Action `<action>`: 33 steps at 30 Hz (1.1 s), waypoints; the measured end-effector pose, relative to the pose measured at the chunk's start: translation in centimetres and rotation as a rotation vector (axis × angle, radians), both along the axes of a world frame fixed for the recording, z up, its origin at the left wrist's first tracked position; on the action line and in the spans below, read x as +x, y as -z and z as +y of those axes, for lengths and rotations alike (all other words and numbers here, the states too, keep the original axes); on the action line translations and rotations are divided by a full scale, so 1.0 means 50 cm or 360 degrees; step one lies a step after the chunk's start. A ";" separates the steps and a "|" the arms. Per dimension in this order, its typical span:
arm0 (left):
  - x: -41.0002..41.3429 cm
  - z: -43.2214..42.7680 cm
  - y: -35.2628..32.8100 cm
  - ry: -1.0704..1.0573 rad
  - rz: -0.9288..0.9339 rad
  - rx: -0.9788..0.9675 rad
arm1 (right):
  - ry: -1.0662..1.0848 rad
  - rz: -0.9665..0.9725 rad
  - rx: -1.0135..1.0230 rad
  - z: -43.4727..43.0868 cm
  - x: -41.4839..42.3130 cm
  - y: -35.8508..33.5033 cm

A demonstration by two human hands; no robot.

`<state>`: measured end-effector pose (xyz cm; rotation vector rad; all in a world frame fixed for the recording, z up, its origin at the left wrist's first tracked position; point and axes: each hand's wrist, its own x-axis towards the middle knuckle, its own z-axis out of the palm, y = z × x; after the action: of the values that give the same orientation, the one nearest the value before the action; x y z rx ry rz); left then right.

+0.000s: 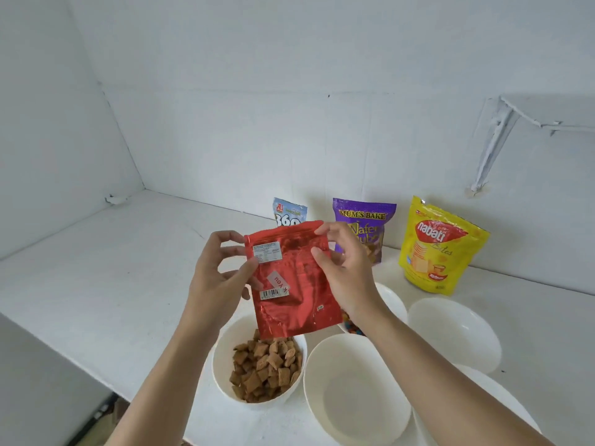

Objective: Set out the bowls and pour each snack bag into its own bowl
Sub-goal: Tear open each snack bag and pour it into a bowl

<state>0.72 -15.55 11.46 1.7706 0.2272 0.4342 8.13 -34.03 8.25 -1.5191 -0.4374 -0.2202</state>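
Observation:
I hold a flat red foil snack bag [294, 281] upright above a white bowl [222, 375] full of brown pillow-shaped snacks [265, 370]. My left hand [214, 272] pinches the bag's left edge; my right hand [343, 268] grips its top right corner. An empty white bowl [354, 391] sits to the right of the filled one. Another empty bowl [454, 333] stands further right. Behind my right wrist a bowl [391, 300] holds colourful candies [351, 326], mostly hidden. A fifth bowl's rim [502, 400] shows under my right forearm.
Three snack bags stand along the back wall: a blue-white one [288, 214], a purple wafer bag [367, 223] and a yellow bag [439, 246]. The white counter [106, 268] meets walls at the back and left; its front edge drops off at lower left. A bracket [495, 140] hangs upper right.

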 end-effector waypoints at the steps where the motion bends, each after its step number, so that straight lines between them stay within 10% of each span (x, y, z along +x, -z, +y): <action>1: -0.014 0.020 -0.006 -0.0054 -0.0011 0.0038 | -0.0002 -0.0014 -0.0042 0.025 -0.002 -0.006; 15: -0.348 0.372 0.023 -0.0454 0.0082 0.0156 | -0.0444 0.0030 -0.0064 0.452 -0.199 0.010; 33: -0.636 0.563 0.410 -0.0843 0.0641 -0.0211 | -0.0865 0.0202 -0.0727 0.769 -0.415 0.450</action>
<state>-31.09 12.58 -9.03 1.6407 1.0013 0.4182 -12.64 4.41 -14.23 -1.7774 -0.8165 0.4264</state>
